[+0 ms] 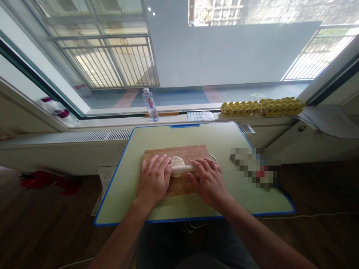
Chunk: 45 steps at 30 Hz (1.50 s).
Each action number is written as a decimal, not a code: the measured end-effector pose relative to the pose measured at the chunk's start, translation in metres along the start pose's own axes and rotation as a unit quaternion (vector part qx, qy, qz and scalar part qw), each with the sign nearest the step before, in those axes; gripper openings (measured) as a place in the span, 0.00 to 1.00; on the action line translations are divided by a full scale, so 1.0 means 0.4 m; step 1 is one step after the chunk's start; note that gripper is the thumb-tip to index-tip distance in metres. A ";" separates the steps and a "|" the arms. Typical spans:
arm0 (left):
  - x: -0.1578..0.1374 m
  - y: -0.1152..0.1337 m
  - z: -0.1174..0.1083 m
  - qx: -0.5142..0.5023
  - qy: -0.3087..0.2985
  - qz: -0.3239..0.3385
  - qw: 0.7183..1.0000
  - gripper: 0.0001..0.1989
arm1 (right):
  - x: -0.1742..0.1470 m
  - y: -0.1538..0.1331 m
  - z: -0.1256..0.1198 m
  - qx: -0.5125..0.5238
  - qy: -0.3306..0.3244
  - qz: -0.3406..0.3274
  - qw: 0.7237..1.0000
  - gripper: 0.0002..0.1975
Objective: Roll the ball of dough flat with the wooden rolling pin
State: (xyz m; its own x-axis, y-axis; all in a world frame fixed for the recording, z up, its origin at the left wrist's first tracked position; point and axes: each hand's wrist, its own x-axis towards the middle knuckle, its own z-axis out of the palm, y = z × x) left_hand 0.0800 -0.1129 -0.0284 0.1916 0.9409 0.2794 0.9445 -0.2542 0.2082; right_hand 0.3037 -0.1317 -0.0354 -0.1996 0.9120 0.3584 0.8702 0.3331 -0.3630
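Observation:
A pale wooden rolling pin (188, 169) lies across a flat round of dough (177, 161). Both are on a wooden cutting board (181, 186), whose metal ring shows at the right corner. Over the pin's left end rests my left hand (154, 177), fingers together and thumb beside the dough. My right hand (210, 178) covers the other end, with its fingers curved over the pin and the thumb near the board. Both ends of the pin are hidden under my hands. Dough shows in front of and behind the pin.
The board sits on a pale green table (120, 198) with a blue rim. At the table's right lies a pixelated object (255, 168). On the windowsill stand a clear plastic bottle (150, 104) and a yellow scalloped strip (260, 107). The window is beyond.

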 end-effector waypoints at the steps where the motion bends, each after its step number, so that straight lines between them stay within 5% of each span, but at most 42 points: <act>1: 0.018 -0.003 0.004 0.002 -0.001 -0.006 1.000 0.24 | 0.017 0.002 0.000 -0.009 0.001 0.000 1.000 0.19; 8: 0.136 -0.023 0.028 0.022 0.006 -0.026 0.999 0.23 | 0.126 0.018 0.019 -0.046 0.018 0.030 0.998 0.19; 18: 0.005 0.014 0.000 0.016 -0.005 -0.020 1.000 0.25 | 0.003 0.012 0.012 -0.045 0.006 0.005 0.999 0.24; 28: 0.173 -0.010 0.028 0.049 0.026 -0.001 0.998 0.21 | 0.060 0.017 0.017 -0.077 -0.018 0.039 0.996 0.22; 38: 0.032 -0.005 0.013 0.042 0.019 -0.029 0.999 0.25 | -0.089 -0.041 0.012 -0.076 -0.010 0.001 0.997 0.26; 45: 0.170 0.023 0.027 0.032 -0.015 -0.020 0.999 0.24 | -0.014 -0.007 0.005 -0.114 -0.028 0.038 0.992 0.26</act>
State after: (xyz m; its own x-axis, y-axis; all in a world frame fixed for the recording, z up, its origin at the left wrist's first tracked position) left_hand 0.1046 -0.0488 -0.0175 0.1604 0.9566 0.2431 0.9665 -0.2022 0.1581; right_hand 0.3013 -0.1371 -0.0381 -0.1486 0.9467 0.2858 0.9616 0.2058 -0.1817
